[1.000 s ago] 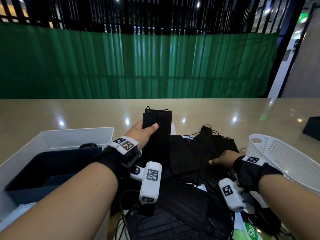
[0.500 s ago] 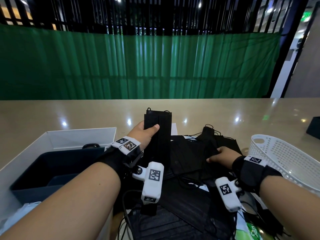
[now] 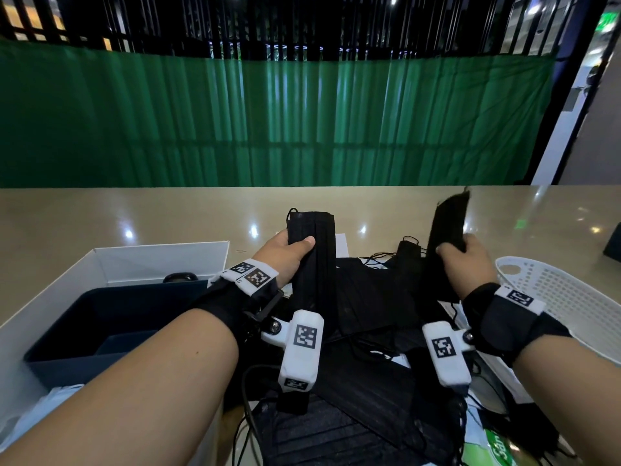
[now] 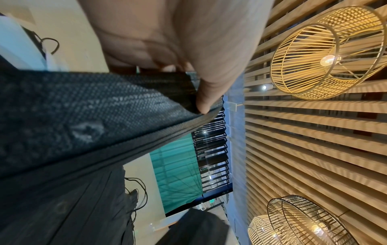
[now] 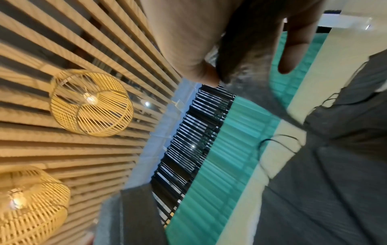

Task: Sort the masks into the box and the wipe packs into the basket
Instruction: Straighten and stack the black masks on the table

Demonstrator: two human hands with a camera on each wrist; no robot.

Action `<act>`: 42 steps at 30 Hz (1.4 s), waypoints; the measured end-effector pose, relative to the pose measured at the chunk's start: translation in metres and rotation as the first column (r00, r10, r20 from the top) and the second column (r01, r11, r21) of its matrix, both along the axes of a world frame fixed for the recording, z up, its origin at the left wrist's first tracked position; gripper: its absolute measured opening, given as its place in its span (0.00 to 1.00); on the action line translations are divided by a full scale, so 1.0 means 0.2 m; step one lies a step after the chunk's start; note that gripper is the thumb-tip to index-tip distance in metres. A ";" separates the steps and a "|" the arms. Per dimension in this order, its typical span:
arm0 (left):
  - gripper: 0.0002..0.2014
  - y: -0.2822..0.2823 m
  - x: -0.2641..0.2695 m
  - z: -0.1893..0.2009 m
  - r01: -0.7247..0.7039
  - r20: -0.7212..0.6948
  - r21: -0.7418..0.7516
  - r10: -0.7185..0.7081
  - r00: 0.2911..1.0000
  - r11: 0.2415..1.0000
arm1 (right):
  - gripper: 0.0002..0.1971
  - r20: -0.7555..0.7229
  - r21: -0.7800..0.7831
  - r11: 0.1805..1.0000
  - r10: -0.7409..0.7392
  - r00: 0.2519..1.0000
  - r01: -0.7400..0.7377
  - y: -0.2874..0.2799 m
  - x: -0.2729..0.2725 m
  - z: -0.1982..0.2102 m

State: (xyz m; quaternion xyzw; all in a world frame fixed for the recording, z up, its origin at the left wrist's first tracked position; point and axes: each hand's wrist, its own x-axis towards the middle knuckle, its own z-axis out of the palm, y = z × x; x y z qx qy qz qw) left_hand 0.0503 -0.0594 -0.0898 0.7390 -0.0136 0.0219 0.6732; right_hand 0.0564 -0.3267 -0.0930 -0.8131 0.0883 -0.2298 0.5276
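Observation:
My left hand (image 3: 285, 252) grips a stack of black masks (image 3: 314, 260) upright above the table, thumb across its front; the left wrist view shows the thumb pressed on the black masks (image 4: 94, 106). My right hand (image 3: 462, 260) holds another black mask (image 3: 445, 237) lifted off the pile, pinched between thumb and fingers as the right wrist view shows on this mask (image 5: 240, 54). A heap of black masks (image 3: 366, 364) covers the table between my arms. The box (image 3: 100, 264) stands at the left, the white basket (image 3: 568, 297) at the right. A green wipe pack (image 3: 494, 452) peeks out at the bottom right.
The box holds a dark blue inner tray (image 3: 100, 317). The beige table (image 3: 168, 213) stretches back to a green curtain (image 3: 268, 122). A dark object (image 3: 613, 243) sits at the far right edge. Loose ear loops trail from the mask heap.
My right hand has closed on a black mask from the pile and lifted it upright. My left hand keeps holding its mask stack in about the same place.

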 end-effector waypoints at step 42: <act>0.11 -0.04 -0.05 -0.01 0.115 -0.058 0.011 -0.114 0.992 0.993 | 0.10 -0.033 0.420 0.750 0.574 0.818 -0.510 0.50 -0.10 -0.12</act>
